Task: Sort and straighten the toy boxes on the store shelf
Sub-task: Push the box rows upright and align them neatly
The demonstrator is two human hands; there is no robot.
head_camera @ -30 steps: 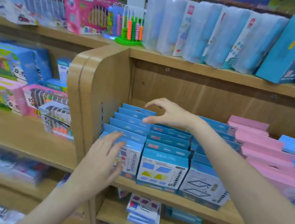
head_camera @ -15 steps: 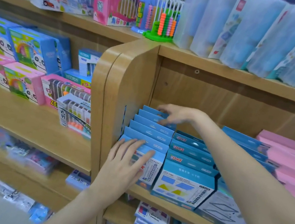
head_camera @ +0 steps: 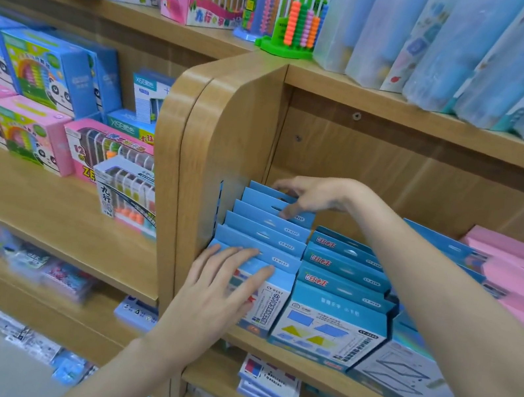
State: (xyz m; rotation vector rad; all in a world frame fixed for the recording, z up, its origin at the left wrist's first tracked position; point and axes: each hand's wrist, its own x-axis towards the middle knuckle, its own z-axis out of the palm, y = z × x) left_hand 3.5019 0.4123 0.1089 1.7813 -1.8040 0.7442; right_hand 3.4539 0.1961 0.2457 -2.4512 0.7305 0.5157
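On the left shelf a pink box (head_camera: 107, 151) reads "ZE…". The left hand (head_camera: 221, 290) lies flat, fingers straight, on the front of the near blue box (head_camera: 268, 300) labelled "CY-0157". Behind it, the right hand (head_camera: 309, 196) curls its fingers over the far boxes' (head_camera: 273, 207) tops. The right-hand neighbour row (head_camera: 332, 328) is labelled "CY-0159", on the wooden shelf (head_camera: 360, 391).

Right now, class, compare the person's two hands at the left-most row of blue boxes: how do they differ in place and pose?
1. The left hand lies flat on the front box of the row; the right hand reaches to the rear boxes.
2. The left hand's fingers are straight and spread; the right hand's are bent down onto the box tops.

Shared: both touch the same row, beside the wooden side panel.
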